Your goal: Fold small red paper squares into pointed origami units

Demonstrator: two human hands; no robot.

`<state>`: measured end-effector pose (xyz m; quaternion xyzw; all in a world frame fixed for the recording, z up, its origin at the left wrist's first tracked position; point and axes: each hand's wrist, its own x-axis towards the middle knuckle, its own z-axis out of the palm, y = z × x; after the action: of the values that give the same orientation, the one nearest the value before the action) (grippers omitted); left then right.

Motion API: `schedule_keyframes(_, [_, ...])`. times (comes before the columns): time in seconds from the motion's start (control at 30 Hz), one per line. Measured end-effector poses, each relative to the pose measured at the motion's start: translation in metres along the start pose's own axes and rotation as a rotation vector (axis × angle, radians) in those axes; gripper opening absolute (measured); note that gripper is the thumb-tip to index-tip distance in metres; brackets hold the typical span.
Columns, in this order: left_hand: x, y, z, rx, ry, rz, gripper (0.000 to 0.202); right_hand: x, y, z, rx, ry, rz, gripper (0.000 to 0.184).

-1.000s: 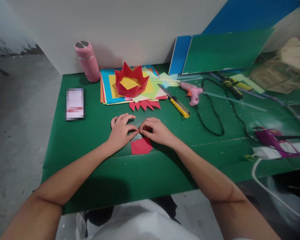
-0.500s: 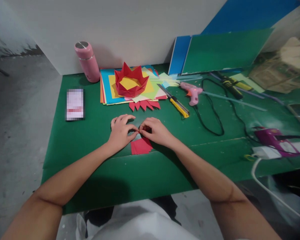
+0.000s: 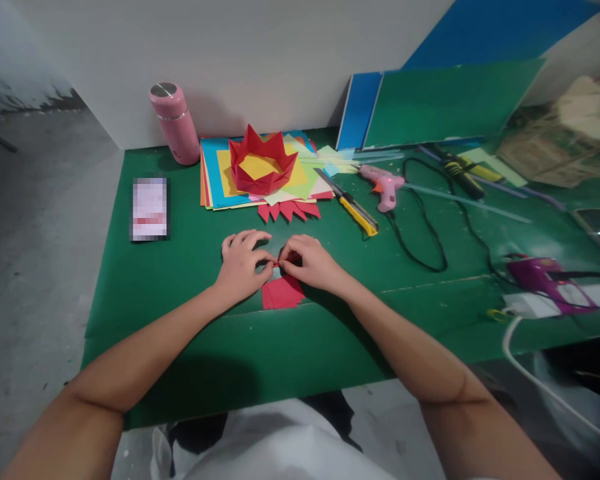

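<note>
My left hand (image 3: 241, 262) and my right hand (image 3: 311, 262) meet fingertip to fingertip on the green table (image 3: 180, 313), both pinched on a small red paper piece (image 3: 276, 265) that barely shows between them. Just below my hands lies a square of red paper (image 3: 281, 293), flat on the table. Beyond my hands sits a row of folded red paper points (image 3: 289, 210), and behind them a red folded paper crown (image 3: 263, 161) rests on a stack of coloured paper sheets (image 3: 215, 175).
A pink flask (image 3: 174, 123) and a phone (image 3: 149, 207) stand at the left. A yellow utility knife (image 3: 353, 204), a pink glue gun (image 3: 384, 185) with a black cable (image 3: 423, 227), a purple device (image 3: 547, 279), and blue and green boards (image 3: 445, 100) are at the right.
My fingertips have shifted slightly on the small red piece; the hands and the rest stay in place.
</note>
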<state>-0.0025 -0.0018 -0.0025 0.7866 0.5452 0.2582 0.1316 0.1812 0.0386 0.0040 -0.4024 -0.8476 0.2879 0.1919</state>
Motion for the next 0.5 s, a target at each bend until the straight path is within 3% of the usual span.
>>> schedule_keyframes(0.3, [0.0,-0.001,0.0,0.016,0.032,0.045,0.012,0.001,-0.002,0.0,0.009,0.004,0.019,0.01])
schedule_keyframes(0.5, [0.0,0.003,-0.011,0.148,-0.052,0.406,0.021,0.002,-0.001,0.0,0.022,0.003,0.03,0.011])
